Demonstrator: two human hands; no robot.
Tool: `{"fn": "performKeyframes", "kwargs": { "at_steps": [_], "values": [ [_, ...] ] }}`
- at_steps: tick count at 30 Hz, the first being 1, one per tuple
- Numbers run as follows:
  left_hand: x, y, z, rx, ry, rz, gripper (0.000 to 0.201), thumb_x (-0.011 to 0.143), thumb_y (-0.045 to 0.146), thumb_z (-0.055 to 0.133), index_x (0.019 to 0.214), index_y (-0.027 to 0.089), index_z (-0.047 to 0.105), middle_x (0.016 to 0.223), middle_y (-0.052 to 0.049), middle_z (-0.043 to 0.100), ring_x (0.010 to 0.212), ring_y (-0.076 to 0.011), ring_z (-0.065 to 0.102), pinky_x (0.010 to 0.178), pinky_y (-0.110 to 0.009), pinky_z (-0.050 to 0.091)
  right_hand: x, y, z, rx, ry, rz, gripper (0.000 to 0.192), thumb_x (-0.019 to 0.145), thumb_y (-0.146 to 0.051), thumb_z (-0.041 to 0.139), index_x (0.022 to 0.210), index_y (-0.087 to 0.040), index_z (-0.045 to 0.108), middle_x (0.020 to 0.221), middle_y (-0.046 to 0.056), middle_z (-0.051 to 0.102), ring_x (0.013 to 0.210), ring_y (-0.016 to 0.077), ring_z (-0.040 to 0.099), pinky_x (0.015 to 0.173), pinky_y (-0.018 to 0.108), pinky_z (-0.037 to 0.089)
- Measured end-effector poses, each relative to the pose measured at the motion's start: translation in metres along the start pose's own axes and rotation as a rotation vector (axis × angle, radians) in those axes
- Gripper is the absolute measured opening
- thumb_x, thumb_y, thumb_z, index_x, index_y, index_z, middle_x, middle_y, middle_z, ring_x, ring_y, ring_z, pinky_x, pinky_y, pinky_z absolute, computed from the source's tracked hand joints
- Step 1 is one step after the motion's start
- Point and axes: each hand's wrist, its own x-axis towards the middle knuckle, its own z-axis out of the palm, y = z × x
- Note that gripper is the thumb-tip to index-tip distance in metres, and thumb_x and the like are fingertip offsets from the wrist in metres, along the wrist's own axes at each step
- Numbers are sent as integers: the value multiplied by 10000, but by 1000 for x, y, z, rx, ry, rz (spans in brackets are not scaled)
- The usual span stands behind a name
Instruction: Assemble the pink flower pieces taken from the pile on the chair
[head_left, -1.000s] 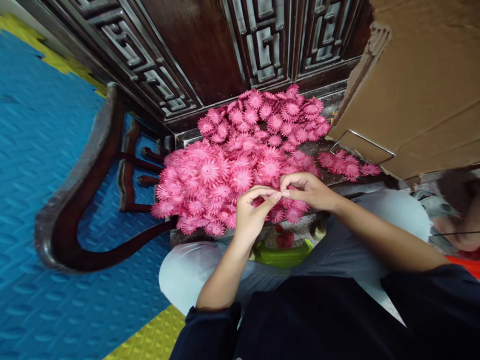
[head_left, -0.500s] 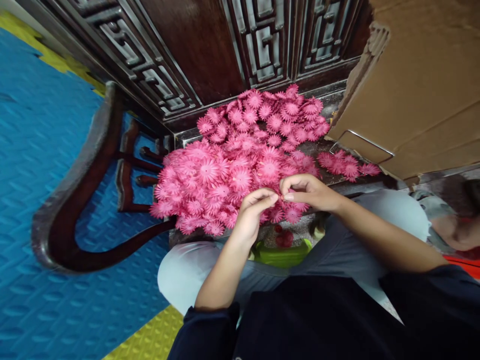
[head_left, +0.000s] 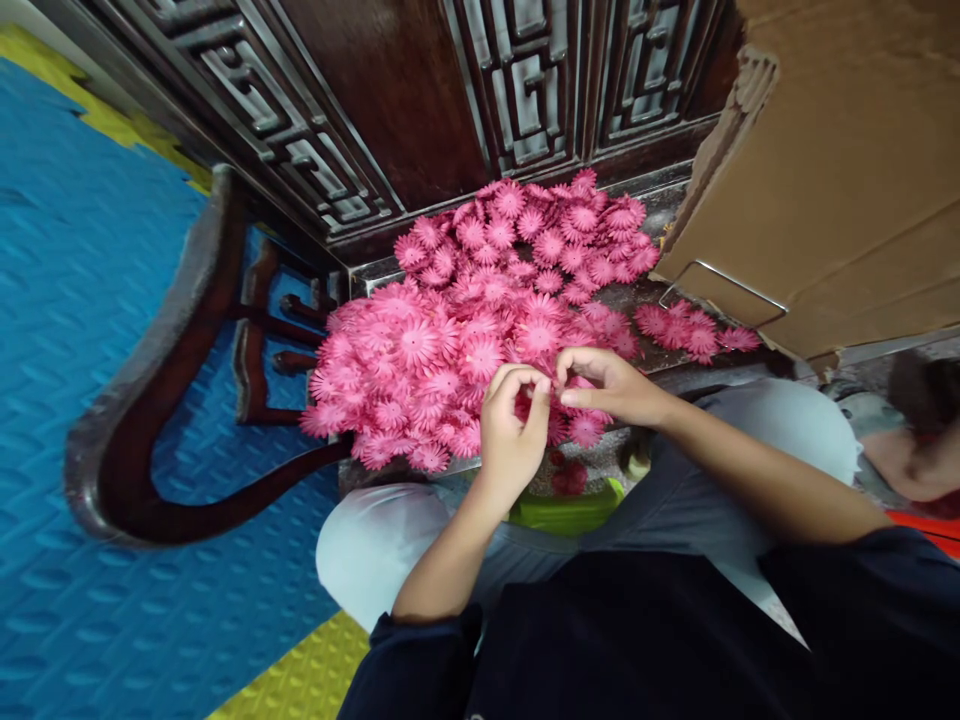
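Fingers [head_left: 541,392] of the left hand [head_left: 510,440] and the right hand [head_left: 611,385] are meeting tip to tip and pinching one small pink flower [head_left: 523,405] between them, right above the near edge of the big flower pile [head_left: 465,330] on the table [head_left: 664,215].

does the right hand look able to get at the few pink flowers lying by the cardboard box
Probably yes. The right hand is beside the main pile, and the few pink flowers lie uncovered to its right, just below the cardboard box, with nothing between them.
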Motion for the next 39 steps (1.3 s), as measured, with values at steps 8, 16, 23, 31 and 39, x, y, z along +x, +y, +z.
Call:
{"fn": "performKeyframes", "kwargs": {
  "at_steps": [8,16,23,31,39],
  "values": [
    [1,-4,-3,27,-18,17,135,872,247,473,758,198,526,792,-17,555,801,-143,529,749,-266,422,2,2,0,-34,83,49,145,769,-275,583,699,-162,523,674,-23,481,656,102,438,653,243,351],
    [-3,-3,-1,-110,165,25,212,890,360,431,757,200,471,764,-19,500,772,-144,505,733,-274,426,5,4,-2,103,117,117,123,720,-267,612,680,-169,549,644,-21,535,646,104,485,669,259,385],
    [1,-14,-24,-81,642,60,237,886,435,389,807,219,445,828,-17,456,792,-147,489,733,-281,415,11,19,-21,198,408,86,133,728,-240,571,614,-188,527,577,-40,510,575,91,476,637,253,378],
    [15,-24,-22,529,501,153,152,805,376,593,812,253,683,798,-50,590,832,-204,459,840,-370,294,12,22,-22,234,508,85,107,720,-232,599,639,-178,555,580,-41,517,555,80,464,609,244,351],
    [15,-45,1,775,374,289,142,821,352,581,846,285,704,849,-46,631,863,-204,455,785,-356,259,9,15,-17,252,467,125,107,677,-268,649,664,-185,583,595,-44,534,557,83,467,603,250,356]
  ]
}}
